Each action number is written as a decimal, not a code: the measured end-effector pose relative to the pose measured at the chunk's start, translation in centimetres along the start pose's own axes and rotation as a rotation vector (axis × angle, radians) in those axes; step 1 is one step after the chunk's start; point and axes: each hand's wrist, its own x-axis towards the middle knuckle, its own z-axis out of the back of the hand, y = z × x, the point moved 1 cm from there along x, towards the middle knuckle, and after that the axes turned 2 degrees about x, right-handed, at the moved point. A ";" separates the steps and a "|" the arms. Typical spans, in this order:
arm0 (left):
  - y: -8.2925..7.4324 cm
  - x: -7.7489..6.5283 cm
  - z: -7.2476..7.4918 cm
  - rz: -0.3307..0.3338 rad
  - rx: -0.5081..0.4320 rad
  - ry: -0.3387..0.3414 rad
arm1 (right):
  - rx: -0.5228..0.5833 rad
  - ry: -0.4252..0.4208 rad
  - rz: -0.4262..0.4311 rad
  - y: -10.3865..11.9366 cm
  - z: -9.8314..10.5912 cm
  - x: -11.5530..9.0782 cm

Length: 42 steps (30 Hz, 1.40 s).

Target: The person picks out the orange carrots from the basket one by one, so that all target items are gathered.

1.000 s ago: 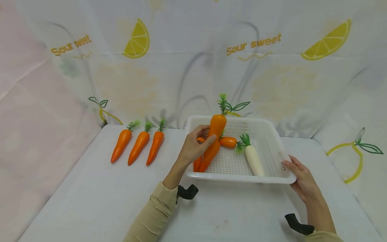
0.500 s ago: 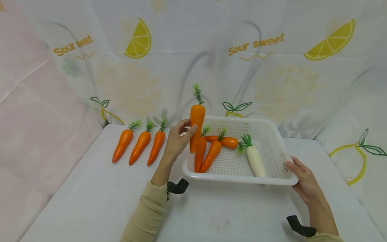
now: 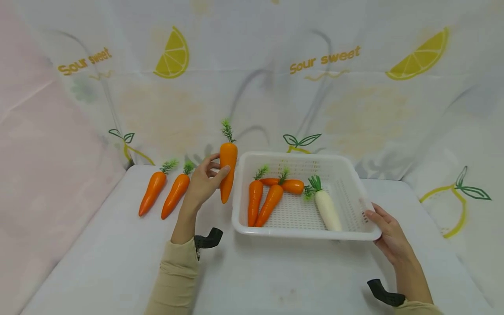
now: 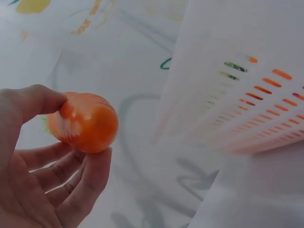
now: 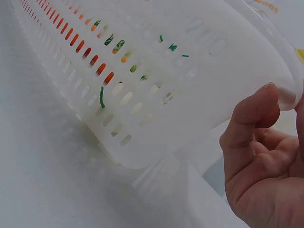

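An orange carrot (image 3: 228,158) with a green leafy top stands nearly upright in my left hand (image 3: 201,184), pinched between thumb and fingers left of the white basket (image 3: 303,235). In the left wrist view the carrot (image 4: 97,124) points its orange body toward the camera. My right hand (image 3: 393,238) grips the basket's front right corner; the right wrist view shows its fingers (image 5: 249,111) curled at the rim. Inside the basket lie a carrot (image 3: 255,203), a second carrot (image 3: 271,204), a third lying crosswise (image 3: 293,186), and a white radish (image 3: 327,211) with green leaves.
Two carrots, one at the far left (image 3: 152,193) and one beside it (image 3: 176,196), lie side by side on the white table (image 3: 275,280). My left hand covers the place of another carrot there. A printed curtain (image 3: 244,87) hangs behind the table.
My left hand has lifted the carrot out of the basket and carried it left, past the basket's left rim. My right hand keeps its grip on the corner.
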 end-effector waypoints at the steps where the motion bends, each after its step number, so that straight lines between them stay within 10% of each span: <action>1: 0.2 -0.1 0.2 0.013 0.016 -0.002 | -0.004 0.000 -0.001 0.0 -0.1 0.1; 16: 2.4 -0.3 1.4 0.126 0.447 -0.033 | 0.012 0.000 -0.005 -0.3 -0.3 0.0; 42: 4.2 -0.2 0.8 0.300 0.584 0.048 | -0.008 -0.003 0.014 0.0 -0.1 0.0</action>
